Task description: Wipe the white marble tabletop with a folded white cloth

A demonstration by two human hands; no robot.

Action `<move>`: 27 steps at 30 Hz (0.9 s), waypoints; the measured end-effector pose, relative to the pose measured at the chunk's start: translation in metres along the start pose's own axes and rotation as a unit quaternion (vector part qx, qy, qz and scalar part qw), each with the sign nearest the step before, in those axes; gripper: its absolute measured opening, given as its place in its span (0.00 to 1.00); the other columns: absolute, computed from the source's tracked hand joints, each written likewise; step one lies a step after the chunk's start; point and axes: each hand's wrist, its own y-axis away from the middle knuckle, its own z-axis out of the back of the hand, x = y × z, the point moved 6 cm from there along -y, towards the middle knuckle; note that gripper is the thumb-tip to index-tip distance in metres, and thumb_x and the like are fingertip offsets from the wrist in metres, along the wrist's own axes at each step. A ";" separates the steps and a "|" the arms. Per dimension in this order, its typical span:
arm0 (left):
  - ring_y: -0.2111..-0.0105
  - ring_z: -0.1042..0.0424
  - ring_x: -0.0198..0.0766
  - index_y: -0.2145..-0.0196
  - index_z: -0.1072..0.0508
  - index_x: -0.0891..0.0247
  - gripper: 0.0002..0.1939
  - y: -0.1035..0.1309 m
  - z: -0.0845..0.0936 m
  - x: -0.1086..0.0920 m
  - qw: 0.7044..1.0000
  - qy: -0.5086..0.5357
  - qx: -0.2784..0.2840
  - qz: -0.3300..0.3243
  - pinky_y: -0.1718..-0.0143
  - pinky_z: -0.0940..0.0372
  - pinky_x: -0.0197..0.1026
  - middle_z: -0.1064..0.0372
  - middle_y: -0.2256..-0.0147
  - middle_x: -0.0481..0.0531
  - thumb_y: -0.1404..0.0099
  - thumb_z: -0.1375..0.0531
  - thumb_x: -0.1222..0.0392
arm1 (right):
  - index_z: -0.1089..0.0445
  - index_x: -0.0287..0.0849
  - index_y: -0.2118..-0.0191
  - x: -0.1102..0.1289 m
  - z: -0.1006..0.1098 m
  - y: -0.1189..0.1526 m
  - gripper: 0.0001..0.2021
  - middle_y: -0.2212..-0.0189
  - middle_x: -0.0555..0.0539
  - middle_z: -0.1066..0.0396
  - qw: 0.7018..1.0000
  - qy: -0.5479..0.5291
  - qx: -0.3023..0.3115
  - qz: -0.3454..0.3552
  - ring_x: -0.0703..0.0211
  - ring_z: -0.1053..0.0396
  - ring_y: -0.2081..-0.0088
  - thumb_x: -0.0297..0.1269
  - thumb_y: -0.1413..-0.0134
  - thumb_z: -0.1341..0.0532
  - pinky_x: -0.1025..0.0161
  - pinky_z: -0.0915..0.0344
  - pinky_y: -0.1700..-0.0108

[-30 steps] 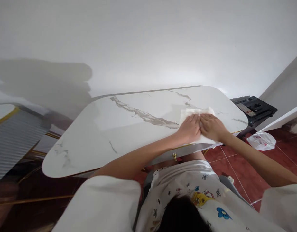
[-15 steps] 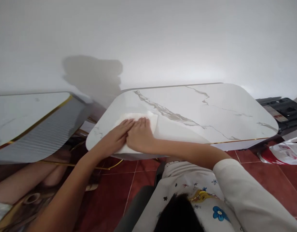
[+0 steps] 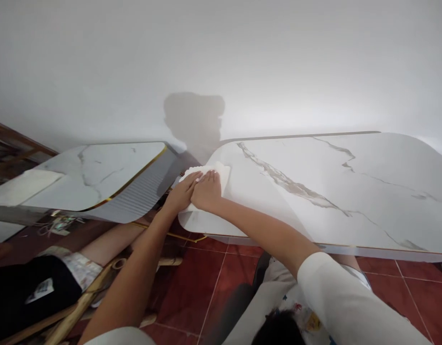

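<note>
A thin white cloth or paper wipe (image 3: 223, 176) lies on the left end of a white marble-patterned tabletop (image 3: 382, 201), close to its rounded left edge. Both my hands press down on the wipe, side by side and touching. My left hand (image 3: 181, 194) rests at the wipe's left part, fingers stretched out and pointing away from me. Just right of it, my right hand (image 3: 207, 190) lies over the wipe with its fingers extended and together. The palms hide much of the wipe.
A second marble-patterned table (image 3: 98, 163) with gold trim stands to the left, a white sheet (image 3: 30, 186) on its far left. A seated person's leg (image 3: 109, 242) shows below it. Behind both tables is a white wall (image 3: 278, 62). Red tiles (image 3: 195, 282) cover the floor.
My hands and the wipe have slid left along the tabletop, nearer its left edge. My view has turned left, showing more of the second table and the seated person.
</note>
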 end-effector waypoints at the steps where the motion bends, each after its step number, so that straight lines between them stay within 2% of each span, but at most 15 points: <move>1: 0.39 0.42 0.38 0.44 0.34 0.59 0.30 -0.007 0.000 0.003 1.000 0.005 -0.006 0.002 0.36 0.48 0.43 0.33 0.44 0.45 0.34 0.63 0.49 | 0.49 0.17 0.36 -0.002 -0.001 -0.007 0.28 0.36 0.28 0.50 1.000 -0.009 -0.009 0.000 0.43 0.52 0.34 0.34 0.35 0.54 0.48 0.55 0.34; 5: 0.39 0.41 0.39 0.46 0.33 0.63 0.28 -0.042 -0.004 0.011 1.000 0.027 -0.015 0.003 0.37 0.48 0.45 0.35 0.42 0.53 0.35 0.62 0.51 | 0.48 0.14 0.37 -0.017 -0.007 -0.040 0.28 0.36 0.25 0.50 0.999 -0.026 -0.041 -0.012 0.42 0.52 0.34 0.33 0.36 0.55 0.48 0.58 0.33; 10: 0.39 0.41 0.37 0.45 0.34 0.67 0.29 -0.096 -0.017 0.009 0.999 0.029 -0.011 -0.011 0.37 0.48 0.43 0.39 0.40 0.58 0.34 0.62 0.53 | 0.47 0.17 0.37 -0.053 -0.007 -0.080 0.28 0.37 0.25 0.48 0.995 -0.046 -0.079 -0.040 0.40 0.52 0.34 0.33 0.37 0.54 0.43 0.59 0.34; 14: 0.38 0.43 0.35 0.44 0.35 0.68 0.29 -0.142 -0.030 -0.002 0.999 0.019 -0.006 -0.027 0.37 0.50 0.39 0.40 0.39 0.58 0.34 0.62 0.55 | 0.47 0.14 0.38 -0.089 -0.001 -0.103 0.28 0.37 0.23 0.49 0.993 -0.060 -0.090 -0.055 0.39 0.53 0.34 0.32 0.37 0.57 0.42 0.61 0.35; 18: 0.39 0.41 0.36 0.44 0.34 0.67 0.28 -0.180 -0.039 -0.012 0.999 0.036 -0.011 -0.038 0.37 0.49 0.39 0.39 0.39 0.54 0.34 0.60 0.56 | 0.50 0.12 0.37 -0.119 0.005 -0.121 0.29 0.36 0.22 0.50 0.989 -0.069 -0.107 -0.075 0.38 0.55 0.33 0.32 0.37 0.58 0.43 0.63 0.35; 22: 0.40 0.39 0.37 0.45 0.31 0.64 0.26 -0.202 -0.043 -0.015 0.997 0.060 -0.014 -0.045 0.38 0.47 0.40 0.37 0.40 0.50 0.34 0.58 0.58 | 0.51 0.11 0.37 -0.132 0.008 -0.133 0.29 0.36 0.22 0.52 0.987 -0.064 -0.115 -0.092 0.37 0.56 0.33 0.32 0.38 0.57 0.42 0.65 0.35; 27: 0.40 0.39 0.39 0.44 0.32 0.65 0.27 -0.209 -0.047 -0.006 0.993 0.086 -0.019 -0.076 0.38 0.46 0.41 0.37 0.40 0.52 0.34 0.58 0.55 | 0.50 0.12 0.37 -0.134 0.007 -0.137 0.29 0.36 0.22 0.50 0.986 -0.061 -0.124 -0.098 0.38 0.54 0.33 0.32 0.37 0.56 0.44 0.65 0.35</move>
